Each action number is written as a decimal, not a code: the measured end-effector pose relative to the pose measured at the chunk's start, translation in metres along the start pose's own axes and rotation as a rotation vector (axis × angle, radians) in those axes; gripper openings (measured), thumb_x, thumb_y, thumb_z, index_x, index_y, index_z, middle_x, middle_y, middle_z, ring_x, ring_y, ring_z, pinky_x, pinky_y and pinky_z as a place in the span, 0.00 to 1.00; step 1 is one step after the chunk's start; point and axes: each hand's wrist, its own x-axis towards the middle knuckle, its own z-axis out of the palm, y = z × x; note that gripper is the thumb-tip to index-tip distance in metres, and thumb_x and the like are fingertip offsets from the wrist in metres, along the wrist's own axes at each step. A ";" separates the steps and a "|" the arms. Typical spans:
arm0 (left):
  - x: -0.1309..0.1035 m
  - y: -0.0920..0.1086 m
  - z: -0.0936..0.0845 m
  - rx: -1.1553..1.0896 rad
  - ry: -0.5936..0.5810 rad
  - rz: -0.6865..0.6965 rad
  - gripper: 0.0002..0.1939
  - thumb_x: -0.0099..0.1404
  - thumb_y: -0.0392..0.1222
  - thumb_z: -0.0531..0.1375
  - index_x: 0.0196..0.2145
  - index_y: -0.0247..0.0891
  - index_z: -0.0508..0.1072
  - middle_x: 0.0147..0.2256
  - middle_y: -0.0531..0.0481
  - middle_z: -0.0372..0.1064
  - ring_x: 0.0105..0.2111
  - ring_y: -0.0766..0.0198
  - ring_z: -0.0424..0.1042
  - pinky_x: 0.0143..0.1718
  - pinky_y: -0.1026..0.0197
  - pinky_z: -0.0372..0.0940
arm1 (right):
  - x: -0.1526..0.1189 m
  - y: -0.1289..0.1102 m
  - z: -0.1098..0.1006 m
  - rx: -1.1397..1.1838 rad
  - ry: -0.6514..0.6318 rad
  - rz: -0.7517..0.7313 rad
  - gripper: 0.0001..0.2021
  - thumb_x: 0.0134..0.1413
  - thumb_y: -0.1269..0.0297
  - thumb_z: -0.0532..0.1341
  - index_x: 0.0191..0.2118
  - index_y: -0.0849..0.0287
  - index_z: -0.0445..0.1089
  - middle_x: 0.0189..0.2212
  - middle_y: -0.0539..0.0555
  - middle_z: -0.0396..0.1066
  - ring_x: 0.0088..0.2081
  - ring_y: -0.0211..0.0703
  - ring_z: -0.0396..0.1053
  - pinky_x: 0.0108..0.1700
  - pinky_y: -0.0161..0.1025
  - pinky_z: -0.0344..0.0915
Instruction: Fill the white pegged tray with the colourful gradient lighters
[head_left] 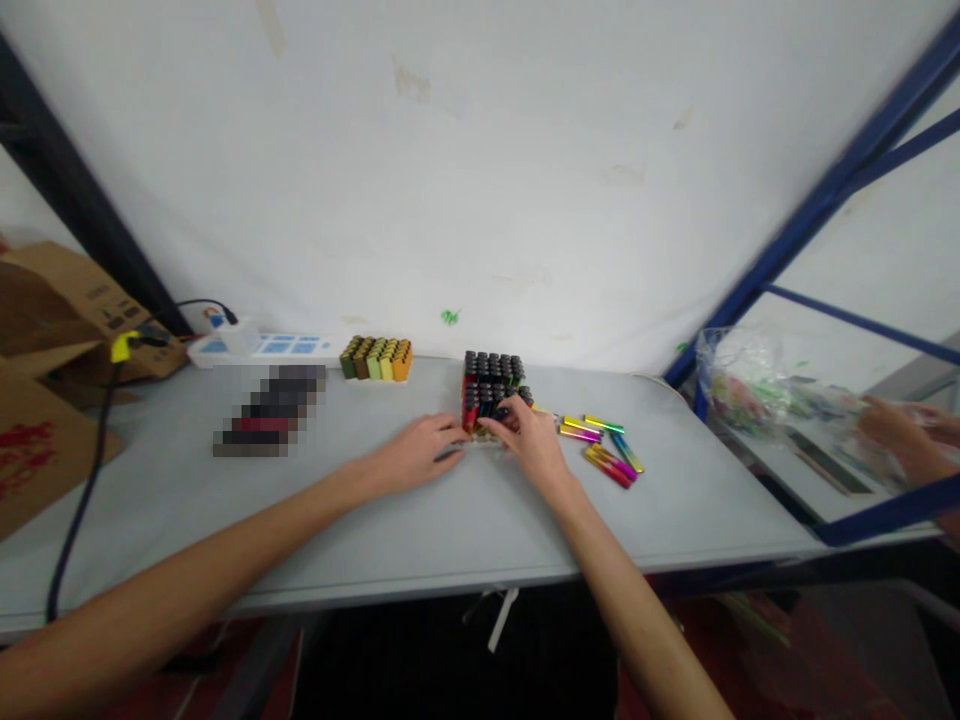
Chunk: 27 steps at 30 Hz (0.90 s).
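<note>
A tray of lighters [493, 368] with black tops stands at the middle of the table, its lighters upright in rows. My left hand [424, 450] is at the tray's front left corner, fingertips against its side and thumb by the front edge. Over the tray's front rows, my right hand [529, 435] has thumb and fingers pinched on a dark-topped lighter [498, 413], mostly hidden by the fingers. Several shiny coloured lighters [611, 466] lie loose to the right of this hand, in gold, purple, green, blue and red.
A block of green, brown, yellow and orange lighters [376, 360] stands at the back left. Beside it are a power strip [289, 346] and a pixelated dark item [274, 412]. Cardboard boxes [45, 420] are at far left. Past the blue frame [795, 225], another person's hands [900, 430] show near plastic bags [746, 380].
</note>
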 end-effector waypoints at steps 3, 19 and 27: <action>0.000 0.000 0.000 -0.013 0.006 0.009 0.11 0.73 0.40 0.56 0.47 0.38 0.76 0.44 0.44 0.72 0.43 0.58 0.73 0.49 0.57 0.67 | 0.003 0.000 0.003 -0.047 -0.007 -0.018 0.14 0.63 0.53 0.65 0.45 0.57 0.69 0.23 0.49 0.75 0.24 0.42 0.73 0.28 0.33 0.63; 0.000 -0.001 0.001 0.002 0.013 0.013 0.12 0.73 0.41 0.55 0.48 0.38 0.76 0.43 0.44 0.72 0.42 0.58 0.73 0.49 0.57 0.68 | 0.005 -0.004 0.003 -0.115 -0.002 -0.090 0.18 0.61 0.52 0.66 0.51 0.55 0.67 0.30 0.50 0.76 0.29 0.42 0.73 0.31 0.34 0.64; -0.002 -0.004 0.001 0.003 -0.008 0.005 0.11 0.72 0.39 0.57 0.49 0.38 0.76 0.45 0.43 0.71 0.44 0.57 0.72 0.50 0.56 0.67 | 0.002 0.012 -0.034 -0.089 0.195 -0.064 0.16 0.69 0.49 0.55 0.49 0.56 0.69 0.26 0.50 0.75 0.27 0.41 0.72 0.32 0.35 0.64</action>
